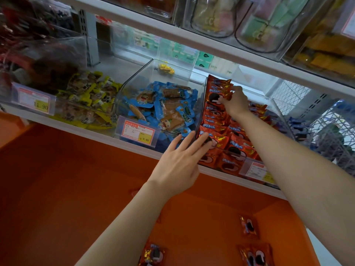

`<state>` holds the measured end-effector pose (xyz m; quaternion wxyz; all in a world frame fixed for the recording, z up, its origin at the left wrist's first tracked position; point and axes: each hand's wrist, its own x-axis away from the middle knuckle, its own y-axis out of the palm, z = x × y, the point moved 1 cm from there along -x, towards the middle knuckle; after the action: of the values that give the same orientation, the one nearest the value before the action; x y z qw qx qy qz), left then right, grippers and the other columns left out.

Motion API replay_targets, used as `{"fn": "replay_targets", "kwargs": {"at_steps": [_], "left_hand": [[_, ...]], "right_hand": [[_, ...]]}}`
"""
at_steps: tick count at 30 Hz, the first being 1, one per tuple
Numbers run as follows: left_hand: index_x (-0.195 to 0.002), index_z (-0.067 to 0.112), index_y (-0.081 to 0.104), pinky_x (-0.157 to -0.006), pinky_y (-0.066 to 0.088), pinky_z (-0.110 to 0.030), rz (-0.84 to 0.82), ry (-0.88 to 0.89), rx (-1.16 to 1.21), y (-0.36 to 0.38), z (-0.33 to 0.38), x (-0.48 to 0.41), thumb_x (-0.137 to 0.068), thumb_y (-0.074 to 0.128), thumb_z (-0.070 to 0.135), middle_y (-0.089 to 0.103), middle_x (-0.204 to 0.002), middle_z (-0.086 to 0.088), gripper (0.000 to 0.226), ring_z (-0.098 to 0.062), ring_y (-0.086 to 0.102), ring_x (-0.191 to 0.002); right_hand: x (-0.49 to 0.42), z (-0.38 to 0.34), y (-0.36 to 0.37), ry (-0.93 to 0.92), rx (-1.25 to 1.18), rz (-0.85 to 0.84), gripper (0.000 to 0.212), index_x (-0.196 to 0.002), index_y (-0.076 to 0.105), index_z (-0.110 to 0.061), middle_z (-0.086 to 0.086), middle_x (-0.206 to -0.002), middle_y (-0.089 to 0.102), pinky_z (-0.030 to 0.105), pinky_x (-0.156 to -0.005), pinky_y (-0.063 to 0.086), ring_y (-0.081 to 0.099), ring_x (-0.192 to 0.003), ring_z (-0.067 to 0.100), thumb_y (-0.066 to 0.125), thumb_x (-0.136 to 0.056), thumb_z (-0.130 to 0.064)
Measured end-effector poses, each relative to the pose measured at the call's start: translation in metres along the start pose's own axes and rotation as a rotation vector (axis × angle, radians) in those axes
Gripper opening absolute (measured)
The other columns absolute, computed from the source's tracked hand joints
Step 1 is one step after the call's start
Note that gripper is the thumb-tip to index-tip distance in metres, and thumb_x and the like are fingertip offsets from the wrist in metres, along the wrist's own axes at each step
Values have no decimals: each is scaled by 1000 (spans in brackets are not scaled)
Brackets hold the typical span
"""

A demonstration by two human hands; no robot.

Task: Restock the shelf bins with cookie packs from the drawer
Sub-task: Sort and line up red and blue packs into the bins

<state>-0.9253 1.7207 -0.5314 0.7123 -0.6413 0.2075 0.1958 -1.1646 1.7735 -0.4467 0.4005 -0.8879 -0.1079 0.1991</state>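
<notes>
Faced white shelf (96,135) over orange drawer (67,179) with a few loose cookie packs (249,226) inside. Found clear bin (279,114) packed with red packs (236,148), beside bins of blue snacks (163,106) and yellow snacks (92,93). Pinched upright stack (218,89) at bin's back with right hand (235,101), fingers curled; touched front packs (219,140) with spread left hand (178,166).

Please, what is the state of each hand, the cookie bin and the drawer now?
left hand: open, fingers straight, touching front cookie packs.
right hand: holding upright cookie packs in the bin.
cookie bin: nearly full.
drawer: open, few loose packs left.
</notes>
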Motion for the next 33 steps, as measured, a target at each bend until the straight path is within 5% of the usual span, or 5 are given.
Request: {"fn": "replay_targets", "kwargs": {"at_steps": [9,14,17,28,33], "left_hand": [[-135,15,52,-107,24,-45,0,-18,-133,6,7,-1,-72,74,27,54,-137,-6,68,-31,44,-132],[-132,14,54,-107,30,-48,-3,-36,-132,6,10,-2,-70,75,24,55,-134,-7,65,-32,45,-131],[-131,14,55,-106,31,-48,-19,-41,-129,6,10,-2,-69,76,24,56,-133,-8,67,-32,45,-131],[-135,8,51,-107,26,-47,-69,-35,-151,4,12,0,-71,75,21,52,-137,-12,69,-34,45,-131],[-135,5,51,-109,25,-48,-137,-12,-178,-2,13,19,-70,73,18,48,-140,-16,69,-34,43,-133]], "right_hand": [[-9,6,-1,-101,5,32,48,-127,42,-3,16,-121,59,24,-83,38,56,-112,27,67,-88,-13],[-3,8,-2,-231,300,122,38,-119,52,-9,15,-129,45,35,-96,39,43,-121,30,67,-87,-24],[3,5,-5,-368,365,120,27,-113,56,-10,13,-124,46,36,-90,44,47,-116,28,63,-88,-17],[76,-6,-19,-424,202,-60,39,-138,46,-8,11,-136,51,28,-102,36,48,-125,23,40,-102,-22],[155,18,-24,-619,319,-74,42,-142,41,-9,7,-147,42,29,-114,25,36,-138,19,39,-103,-25]]}}
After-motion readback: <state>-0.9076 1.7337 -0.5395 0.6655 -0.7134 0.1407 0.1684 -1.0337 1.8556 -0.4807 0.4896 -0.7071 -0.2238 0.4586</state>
